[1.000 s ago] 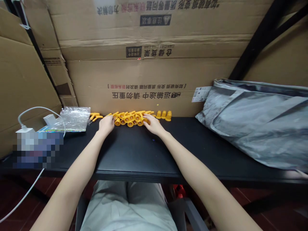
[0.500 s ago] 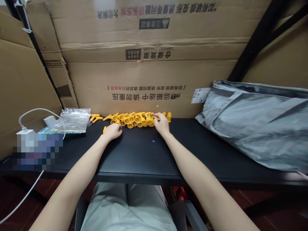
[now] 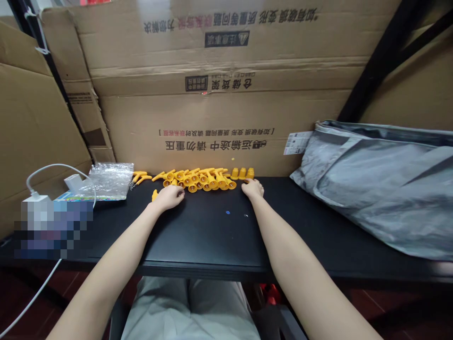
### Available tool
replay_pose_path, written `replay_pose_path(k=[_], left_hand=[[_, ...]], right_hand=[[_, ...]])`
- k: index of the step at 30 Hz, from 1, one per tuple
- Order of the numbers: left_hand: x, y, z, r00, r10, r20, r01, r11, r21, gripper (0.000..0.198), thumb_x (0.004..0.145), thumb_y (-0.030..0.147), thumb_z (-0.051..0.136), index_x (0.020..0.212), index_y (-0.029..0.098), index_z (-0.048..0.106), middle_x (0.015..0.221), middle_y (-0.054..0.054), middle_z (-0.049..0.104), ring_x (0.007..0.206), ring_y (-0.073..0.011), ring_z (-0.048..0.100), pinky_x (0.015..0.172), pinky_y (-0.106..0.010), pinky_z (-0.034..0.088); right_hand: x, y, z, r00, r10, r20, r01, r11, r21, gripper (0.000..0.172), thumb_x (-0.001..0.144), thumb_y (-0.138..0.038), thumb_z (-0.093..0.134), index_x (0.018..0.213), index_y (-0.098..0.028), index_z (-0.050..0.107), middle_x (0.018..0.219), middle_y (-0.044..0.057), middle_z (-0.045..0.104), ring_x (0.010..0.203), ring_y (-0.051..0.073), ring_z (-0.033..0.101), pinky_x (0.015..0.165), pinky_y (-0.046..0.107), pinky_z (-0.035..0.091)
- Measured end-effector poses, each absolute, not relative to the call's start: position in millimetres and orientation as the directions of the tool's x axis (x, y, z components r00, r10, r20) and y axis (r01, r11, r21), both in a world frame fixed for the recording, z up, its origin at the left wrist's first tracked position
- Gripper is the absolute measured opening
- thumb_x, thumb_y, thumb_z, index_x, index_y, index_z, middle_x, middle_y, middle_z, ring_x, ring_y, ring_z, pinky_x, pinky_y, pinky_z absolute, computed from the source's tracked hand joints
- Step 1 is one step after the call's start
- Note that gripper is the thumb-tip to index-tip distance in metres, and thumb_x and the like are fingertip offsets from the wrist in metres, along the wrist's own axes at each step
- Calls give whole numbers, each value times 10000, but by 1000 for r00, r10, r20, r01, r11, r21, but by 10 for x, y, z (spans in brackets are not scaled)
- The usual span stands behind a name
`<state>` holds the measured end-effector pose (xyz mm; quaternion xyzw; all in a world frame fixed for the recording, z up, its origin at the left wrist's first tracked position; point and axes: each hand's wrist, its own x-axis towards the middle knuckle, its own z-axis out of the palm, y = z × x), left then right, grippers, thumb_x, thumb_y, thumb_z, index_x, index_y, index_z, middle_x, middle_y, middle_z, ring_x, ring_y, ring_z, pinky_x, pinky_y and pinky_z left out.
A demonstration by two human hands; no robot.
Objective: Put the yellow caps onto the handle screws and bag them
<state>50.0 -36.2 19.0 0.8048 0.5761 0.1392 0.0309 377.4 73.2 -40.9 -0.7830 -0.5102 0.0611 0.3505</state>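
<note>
My left hand (image 3: 171,196) rests on the black table in front of the pile, its fingers curled closed. A yellow plastic piece (image 3: 155,194) pokes out behind that hand and seems gripped in it; the rest is hidden. Just beyond lies a pile of yellow horn-shaped plastic pieces (image 3: 203,179), flared ends mostly towards me. My right hand (image 3: 253,188) is right of the pile, fingers bent inwards; anything inside them is hidden. Directly behind it, several yellow cup-shaped pieces (image 3: 242,173) stand upright in a row, wide ends down.
Left of the pile lie yellow pieces with small chains (image 3: 140,177), a clear plastic bag (image 3: 111,180) and a white charger (image 3: 37,208) with a cable. Cardboard (image 3: 212,111) walls off the back. A grey bag (image 3: 371,189) occupies the right side.
My right hand has moved away from the pile's right end, rightwards and slightly nearer me. Another piece now shows at that end. My left hand has shifted slightly right.
</note>
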Motion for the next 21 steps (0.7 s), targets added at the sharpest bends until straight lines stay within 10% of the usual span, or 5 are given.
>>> replay_pose_path(k=[8,21], left_hand=[[448,-342,214,275,930,243,927,-323,189,224,847,262,454,809,218,670,859,-56,696,855,-200,643,766,-292,478],[164,-283,293,-53,994,90,997,48,61,299,772,201,495,1015,205,670,1174,-138,623,1023,-275,624,817,-357,504]], right_hand=[[3822,896,-453,458,856,242,781,-257,-569,414,814,-327,534,1213,-267,626,1327,145,490,1300,341,355,1023,625,248],[3624,522,31,660,646,383,564,-89,-821,360,905,-410,390,1139,-239,604,1097,108,542,1011,254,544,919,424,393]])
